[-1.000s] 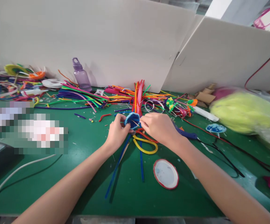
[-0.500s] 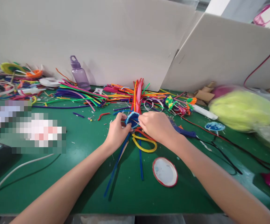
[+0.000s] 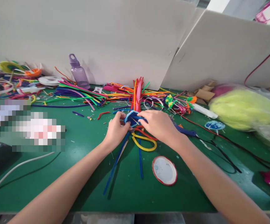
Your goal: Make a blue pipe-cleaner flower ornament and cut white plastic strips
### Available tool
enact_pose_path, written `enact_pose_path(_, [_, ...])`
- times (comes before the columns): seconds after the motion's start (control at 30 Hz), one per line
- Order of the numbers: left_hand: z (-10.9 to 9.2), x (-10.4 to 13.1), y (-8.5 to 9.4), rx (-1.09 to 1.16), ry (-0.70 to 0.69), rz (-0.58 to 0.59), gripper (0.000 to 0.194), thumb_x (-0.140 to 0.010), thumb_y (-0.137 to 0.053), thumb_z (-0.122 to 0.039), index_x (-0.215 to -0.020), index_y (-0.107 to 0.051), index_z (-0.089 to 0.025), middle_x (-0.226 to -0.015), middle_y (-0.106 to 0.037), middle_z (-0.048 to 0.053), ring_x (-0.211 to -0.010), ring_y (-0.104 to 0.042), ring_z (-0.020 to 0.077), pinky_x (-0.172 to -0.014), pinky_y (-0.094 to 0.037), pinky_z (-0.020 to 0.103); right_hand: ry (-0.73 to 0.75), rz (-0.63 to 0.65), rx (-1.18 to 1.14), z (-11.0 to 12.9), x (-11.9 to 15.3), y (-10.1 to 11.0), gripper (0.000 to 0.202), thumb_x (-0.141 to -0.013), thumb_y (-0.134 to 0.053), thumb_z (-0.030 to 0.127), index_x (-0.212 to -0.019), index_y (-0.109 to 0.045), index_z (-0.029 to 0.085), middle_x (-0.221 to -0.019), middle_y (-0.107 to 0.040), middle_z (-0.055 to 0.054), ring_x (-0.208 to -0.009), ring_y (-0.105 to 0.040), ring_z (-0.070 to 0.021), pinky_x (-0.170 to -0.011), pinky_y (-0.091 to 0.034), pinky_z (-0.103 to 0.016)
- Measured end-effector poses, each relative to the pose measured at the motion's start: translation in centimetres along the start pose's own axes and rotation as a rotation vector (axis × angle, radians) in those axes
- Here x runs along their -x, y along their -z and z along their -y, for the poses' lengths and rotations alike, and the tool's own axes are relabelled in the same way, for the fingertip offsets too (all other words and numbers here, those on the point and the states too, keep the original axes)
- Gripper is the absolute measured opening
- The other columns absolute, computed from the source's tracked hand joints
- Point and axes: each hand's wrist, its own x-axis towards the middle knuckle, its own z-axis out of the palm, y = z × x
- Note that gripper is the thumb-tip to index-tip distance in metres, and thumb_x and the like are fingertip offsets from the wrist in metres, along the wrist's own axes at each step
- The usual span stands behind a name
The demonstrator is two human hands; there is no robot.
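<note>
- Your left hand (image 3: 116, 130) pinches the blue cup-shaped piece (image 3: 130, 118) by its edge, over the green table (image 3: 149, 197).
- Your right hand (image 3: 157, 123) grips a blue strip (image 3: 142, 118) at the piece's opening.

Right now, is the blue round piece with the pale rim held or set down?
Held: the left hand pinches the blue round piece between thumb and fingers at its pale rim.

The disc (image 3: 128, 117) is dark blue with a light-blue edge. The loop (image 3: 146, 149) is yellow. The desk (image 3: 86, 183) is green. The lid (image 3: 164, 171) is white, red-rimmed. The bottle (image 3: 79, 76) is purple.
</note>
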Motion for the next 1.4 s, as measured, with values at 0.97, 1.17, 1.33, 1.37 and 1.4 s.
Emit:
enact_pose_path(0.97, [0.7,-0.1,-0.1,0.070,0.050,0.079,0.023,-0.071,-0.068,-0.030,-0.081,-0.051,-0.018,-0.081,-0.061,-0.002,-0.074,-0.068,0.0166,-0.067,-0.062,0.036,-0.158,0.007,-1.038,-2.8,2.7,-1.5,0.017,-0.081,-0.056,0.024,-0.095,-0.063,0.017,-0.064,-0.059,0.003,-0.048,-0.057,-0.0089,-0.053,-0.046,-0.022])
enact_pose_path(1.17, [0.7,-0.1,-0.1,0.061,0.054,0.073,0.024,-0.068,-0.070,-0.029,-0.079,-0.051,-0.018,-0.078,-0.061,-0.003,-0.071,-0.067,0.0161,-0.066,-0.061,0.036,-0.157,0.006,-1.138,-2.6,2.6,-1.9,0.016,-0.081,-0.056,0.024,-0.091,-0.064,0.015,-0.061,-0.059,0.003,-0.047,-0.055,-0.0079,-0.049,-0.042,-0.020])
enact_pose_path(1.33, [0.8,-0.1,-0.2,0.047,0.048,0.062,0.023,-0.068,-0.069,-0.029,-0.079,-0.051,-0.018,-0.079,-0.058,-0.003,-0.073,-0.067,0.0167,-0.066,-0.062,0.037,-0.165,-0.003,-1.167,-2.5,2.5,-2.6,0.021,-0.079,-0.057,0.023,-0.097,-0.065,0.015,-0.060,-0.059,0.003,-0.046,-0.055,-0.0085,-0.045,-0.039,-0.019])
enact_pose_path(1.37, [0.8,-0.1,-0.2,0.045,0.047,0.062,0.023,-0.068,-0.069,-0.029,-0.079,-0.051,-0.018,-0.079,-0.058,-0.002,-0.073,-0.067,0.0169,-0.066,-0.062,0.037,-0.175,0.003,-1.159,-2.4,2.5,-2.6,0.022,-0.079,-0.057,0.022,-0.098,-0.065,0.014,-0.060,-0.058,0.003,-0.046,-0.055,-0.0087,-0.045,-0.040,-0.020])
enact_pose_path(1.4, [0.8,-0.1,-0.2,0.046,0.046,0.062,0.023,-0.068,-0.069,-0.028,-0.078,-0.051,-0.018,-0.079,-0.058,-0.002,-0.074,-0.067,0.0169,-0.066,-0.062,0.037,-0.186,0.007,-1.147,-2.3,2.5,-2.7,0.022,-0.079,-0.057,0.021,-0.098,-0.065,0.014,-0.059,-0.058,0.003,-0.045,-0.055,-0.0088,-0.045,-0.040,-0.020])
